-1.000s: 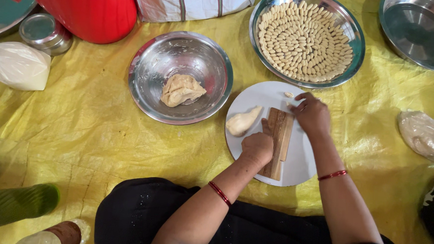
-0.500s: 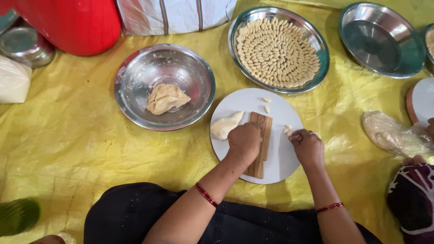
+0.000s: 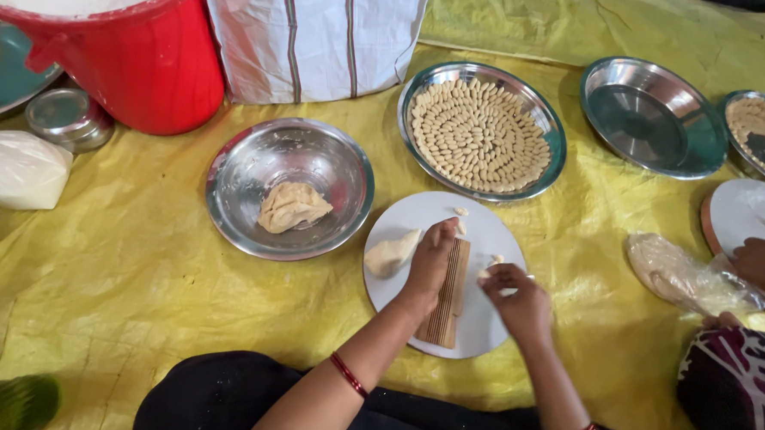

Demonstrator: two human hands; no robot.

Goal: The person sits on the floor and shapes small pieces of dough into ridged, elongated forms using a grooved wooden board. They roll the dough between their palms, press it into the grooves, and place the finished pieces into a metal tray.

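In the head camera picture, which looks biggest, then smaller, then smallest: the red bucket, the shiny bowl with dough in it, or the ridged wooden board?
1. Red bucket, though part of it is cut off by the picture's edge.
2. Shiny bowl with dough inside.
3. Ridged wooden board, the smallest; the left hand covers part of it.

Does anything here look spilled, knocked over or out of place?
Nothing stands out. A few loose dough pieces lie on the white plate beside the ridged wooden board; the left hand presses on the board, the right hand pinches a piece. The bowls stand upright.
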